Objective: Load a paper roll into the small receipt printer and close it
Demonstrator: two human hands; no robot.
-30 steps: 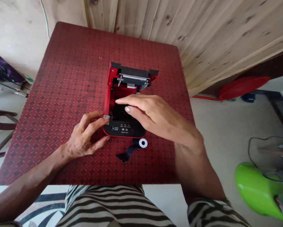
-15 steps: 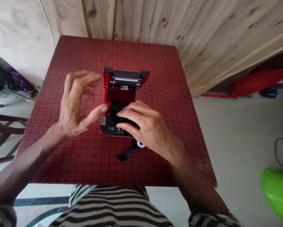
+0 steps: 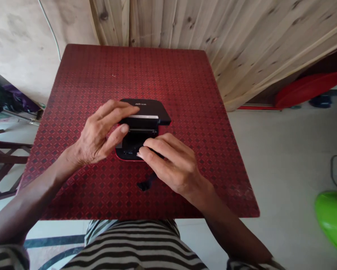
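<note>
Left hand (image 3: 101,135) pinches printer lid (image 3: 148,108), fingers above, thumb at edge; right hand (image 3: 171,165), fingers loosely bent, presses front panel (image 3: 129,152), likely bracing body on worktop (image 3: 185,82).

A single view comes from the person's head. It faces forward and steeply down over the table (image 3: 185,93), close enough that the tabletop fills the middle of the frame. The left hand (image 3: 101,135) and right hand (image 3: 171,165) meet at the printer (image 3: 146,112) near the centre. The striped lap (image 3: 129,247) lies along the bottom edge, the plank wall (image 3: 213,26) along the top and the floor (image 3: 283,150) on the right.
</note>
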